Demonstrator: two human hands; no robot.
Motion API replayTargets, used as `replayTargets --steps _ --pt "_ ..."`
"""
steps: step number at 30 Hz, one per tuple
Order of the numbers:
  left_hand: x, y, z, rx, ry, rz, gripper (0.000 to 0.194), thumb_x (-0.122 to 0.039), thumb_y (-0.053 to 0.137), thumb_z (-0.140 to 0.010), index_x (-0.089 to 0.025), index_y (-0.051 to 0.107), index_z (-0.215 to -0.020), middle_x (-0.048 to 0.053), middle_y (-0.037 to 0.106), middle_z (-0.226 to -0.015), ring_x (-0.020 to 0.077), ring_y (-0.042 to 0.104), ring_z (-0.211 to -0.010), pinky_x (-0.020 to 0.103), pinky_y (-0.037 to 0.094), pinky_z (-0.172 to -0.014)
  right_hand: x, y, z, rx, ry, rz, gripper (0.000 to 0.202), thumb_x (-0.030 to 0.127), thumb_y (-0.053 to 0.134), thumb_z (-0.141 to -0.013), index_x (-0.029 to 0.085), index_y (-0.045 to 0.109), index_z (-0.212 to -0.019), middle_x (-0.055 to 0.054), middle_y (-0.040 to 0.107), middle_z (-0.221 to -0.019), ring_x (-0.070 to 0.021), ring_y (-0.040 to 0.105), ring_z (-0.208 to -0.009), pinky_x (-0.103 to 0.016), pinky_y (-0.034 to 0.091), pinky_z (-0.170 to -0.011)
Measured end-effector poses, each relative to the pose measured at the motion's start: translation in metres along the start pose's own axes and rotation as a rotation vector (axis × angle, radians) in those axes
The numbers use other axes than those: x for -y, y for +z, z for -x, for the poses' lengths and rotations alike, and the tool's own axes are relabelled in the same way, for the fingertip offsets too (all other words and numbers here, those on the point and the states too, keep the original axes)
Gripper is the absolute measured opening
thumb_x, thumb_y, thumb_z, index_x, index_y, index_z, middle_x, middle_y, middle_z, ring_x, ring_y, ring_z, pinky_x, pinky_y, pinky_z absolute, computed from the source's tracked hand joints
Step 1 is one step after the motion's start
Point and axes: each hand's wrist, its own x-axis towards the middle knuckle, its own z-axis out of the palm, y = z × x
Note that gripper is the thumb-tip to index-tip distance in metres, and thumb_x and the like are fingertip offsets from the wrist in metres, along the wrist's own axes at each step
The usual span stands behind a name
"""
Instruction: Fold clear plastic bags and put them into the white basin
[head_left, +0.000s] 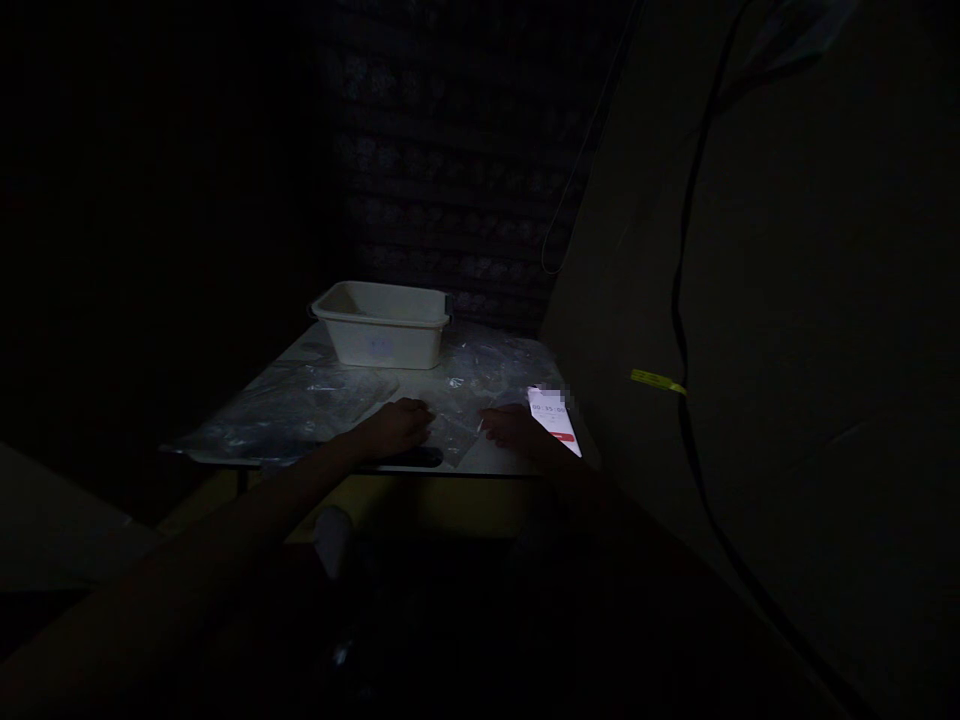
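On a pale table, a clear plastic bag (454,432) lies between my two hands. My left hand (396,427) is closed at the bag's left side, its fingers curled at the plastic. The fingers of my right hand (511,427) are pinched at the bag's right edge, where a small white bit shows by the fingertips. Dim light hides the exact grip of each hand. A lit phone (553,420) with a running timer lies just right of my right hand. Below my left hand is a dark, flat object (420,457) at the table's front edge.
A white plastic tub (382,335) stands at the back of the table (480,460). Crumpled clear plastic (292,400) covers the left side, and more plastic (495,360) lies behind. A wall rises at the right, with a hanging black cable (679,300) and yellow tag (658,380).
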Motion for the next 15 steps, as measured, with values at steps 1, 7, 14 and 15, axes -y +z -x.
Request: replayTargets --steps 1,7,14,15 --pt "0.0 0.0 0.0 -0.005 0.007 0.003 0.025 -0.03 0.055 -0.06 -0.02 0.058 -0.083 0.008 0.054 -0.096 0.0232 0.041 -0.099 0.032 0.026 -0.086 0.0 0.004 -0.002 -0.032 0.009 0.108 0.022 0.029 0.058 -0.056 0.017 0.047 -0.04 0.002 0.043 -0.035 -0.0092 0.044 -0.042 -0.021 0.031 -0.041" --pt "-0.004 -0.003 -0.004 -0.159 -0.105 0.122 0.012 -0.029 0.056 -0.058 -0.018 0.057 -0.063 0.005 0.057 -0.076 0.0215 0.048 -0.085 0.028 0.032 -0.08 0.0 0.016 -0.012 -0.201 -0.244 0.523 0.014 0.014 0.054 -0.051 0.017 0.046 -0.04 0.004 0.045 -0.043 -0.0081 0.042 -0.048 -0.02 0.03 -0.047" --pt "-0.001 -0.007 -0.009 -0.473 -0.43 0.931 0.023 -0.025 0.056 -0.06 -0.015 0.051 -0.08 0.003 0.057 -0.076 0.0151 0.054 -0.073 0.027 0.042 -0.068 0.028 0.012 -0.002 -0.091 -0.359 0.253 0.012 0.023 0.051 -0.057 0.017 0.046 -0.048 0.005 0.044 -0.046 -0.0066 0.041 -0.048 -0.019 0.031 -0.048" --pt "-0.004 -0.009 -0.008 -0.409 -0.436 1.062 0.022 -0.027 0.055 -0.062 -0.014 0.052 -0.079 0.004 0.058 -0.075 0.0149 0.055 -0.071 0.027 0.043 -0.066 0.032 0.01 0.0 -0.064 -0.351 0.191 0.012 0.025 0.052 -0.057 0.017 0.047 -0.05 0.005 0.045 -0.047 -0.0064 0.041 -0.048 -0.019 0.031 -0.048"
